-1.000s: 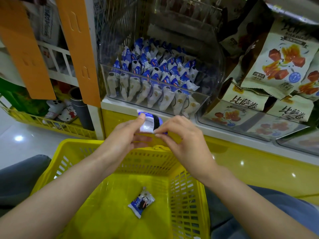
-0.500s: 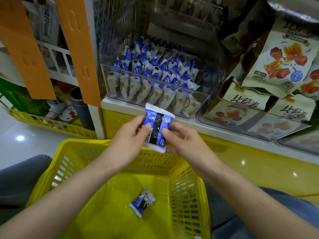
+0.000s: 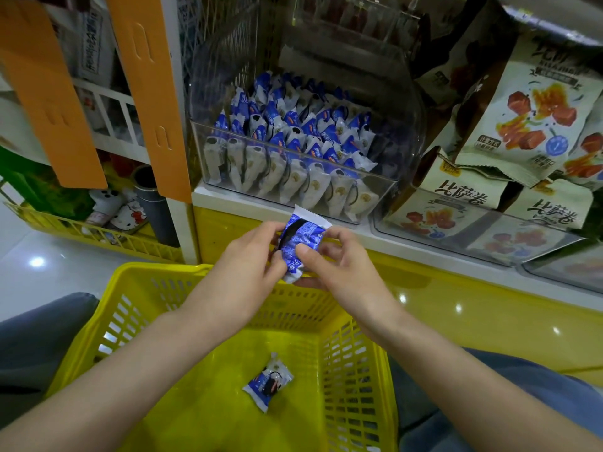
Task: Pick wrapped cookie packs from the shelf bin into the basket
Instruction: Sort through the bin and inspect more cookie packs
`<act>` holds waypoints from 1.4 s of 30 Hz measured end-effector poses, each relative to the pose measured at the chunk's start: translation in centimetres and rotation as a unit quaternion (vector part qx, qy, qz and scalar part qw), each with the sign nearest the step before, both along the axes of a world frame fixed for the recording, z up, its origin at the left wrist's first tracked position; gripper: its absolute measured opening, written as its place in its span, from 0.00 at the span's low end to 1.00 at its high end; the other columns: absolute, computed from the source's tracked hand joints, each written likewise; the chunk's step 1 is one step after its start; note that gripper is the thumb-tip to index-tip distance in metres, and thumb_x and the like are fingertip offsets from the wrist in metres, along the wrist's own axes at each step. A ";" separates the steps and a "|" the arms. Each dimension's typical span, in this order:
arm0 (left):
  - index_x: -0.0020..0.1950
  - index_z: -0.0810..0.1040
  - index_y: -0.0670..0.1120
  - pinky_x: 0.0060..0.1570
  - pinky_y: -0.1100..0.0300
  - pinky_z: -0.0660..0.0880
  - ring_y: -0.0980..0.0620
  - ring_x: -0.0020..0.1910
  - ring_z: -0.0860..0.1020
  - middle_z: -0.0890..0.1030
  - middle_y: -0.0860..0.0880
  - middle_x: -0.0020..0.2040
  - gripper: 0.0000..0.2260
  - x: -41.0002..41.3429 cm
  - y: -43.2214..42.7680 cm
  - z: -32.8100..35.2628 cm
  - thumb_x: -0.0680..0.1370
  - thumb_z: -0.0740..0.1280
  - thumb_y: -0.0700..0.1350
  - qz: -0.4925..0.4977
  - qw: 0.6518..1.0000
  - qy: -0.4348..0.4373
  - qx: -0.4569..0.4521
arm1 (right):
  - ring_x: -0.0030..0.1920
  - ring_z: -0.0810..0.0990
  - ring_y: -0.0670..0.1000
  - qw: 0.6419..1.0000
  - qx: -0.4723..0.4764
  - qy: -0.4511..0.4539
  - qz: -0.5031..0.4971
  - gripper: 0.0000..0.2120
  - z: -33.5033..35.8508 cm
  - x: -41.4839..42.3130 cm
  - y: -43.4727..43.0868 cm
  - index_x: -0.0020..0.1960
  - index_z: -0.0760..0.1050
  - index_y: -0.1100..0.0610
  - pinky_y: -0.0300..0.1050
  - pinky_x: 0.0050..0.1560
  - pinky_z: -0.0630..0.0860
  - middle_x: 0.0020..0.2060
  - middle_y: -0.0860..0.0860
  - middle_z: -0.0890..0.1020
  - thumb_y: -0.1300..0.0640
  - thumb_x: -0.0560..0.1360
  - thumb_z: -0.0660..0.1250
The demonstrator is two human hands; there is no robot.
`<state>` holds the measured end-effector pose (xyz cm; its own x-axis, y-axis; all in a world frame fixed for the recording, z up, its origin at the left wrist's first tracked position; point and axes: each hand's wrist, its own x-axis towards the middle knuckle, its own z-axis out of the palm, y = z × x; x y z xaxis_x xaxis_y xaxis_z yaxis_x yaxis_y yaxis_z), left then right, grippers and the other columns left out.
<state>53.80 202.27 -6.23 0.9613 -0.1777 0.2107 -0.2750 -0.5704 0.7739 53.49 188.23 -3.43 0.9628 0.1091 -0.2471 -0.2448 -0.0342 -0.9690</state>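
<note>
Half hidden between my left hand [image 3: 246, 256] and right hand [image 3: 341, 270], which both pinch it, the cookie pack [image 3: 301, 234] sits above the basket [image 3: 156, 268] at its 12 o'clock rim. One loose pack [image 3: 268, 381] lies inside. The shelf bin [image 3: 388, 194], farther toward 12 o'clock, holds many more.

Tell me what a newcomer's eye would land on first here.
The blue cookie pack sits centre frame, pinched between left hand and right hand over the far rim of the yellow basket. A second pack already lies on the basket floor. Behind the hands, a clear shelf bin stands packed with matching ones.
</note>
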 end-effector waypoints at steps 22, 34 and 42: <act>0.42 0.74 0.48 0.30 0.68 0.72 0.57 0.32 0.77 0.78 0.51 0.33 0.10 0.2 0.2 0.2 0.80 0.57 0.40 0.046 0.990 0.091 -0.096 | 0.57 0.75 0.41 0.986 -0.113 -0.030 0.118 0.27 0.8 0.9 -0.3 0.72 0.60 0.55 0.31 0.56 0.72 0.64 0.50 0.72 0.54 0.76 0.64; 0.42 0.76 0.51 0.32 0.59 0.75 0.59 0.31 0.81 0.82 0.56 0.30 0.14 0.8 -0.3 0.3 0.80 0.55 0.55 0.083 0.869 0.327 -0.363 | 0.34 0.78 0.43 0.997 -0.067 0.012 0.037 0.08 0.8 1.9 -0.6 0.39 0.73 0.58 0.34 0.36 0.76 0.38 0.55 0.79 0.59 0.77 0.63; 0.47 0.78 0.47 0.33 0.66 0.72 0.56 0.35 0.78 0.82 0.48 0.36 0.06 0.1 0.0 2.1 0.79 0.62 0.44 0.074 0.918 0.182 -0.343 | 0.34 0.78 0.44 0.993 -0.074 -0.091 -0.001 0.07 1.4 2.0 0.7 0.41 0.75 0.57 0.34 0.35 0.76 0.37 0.54 0.80 0.59 0.77 0.62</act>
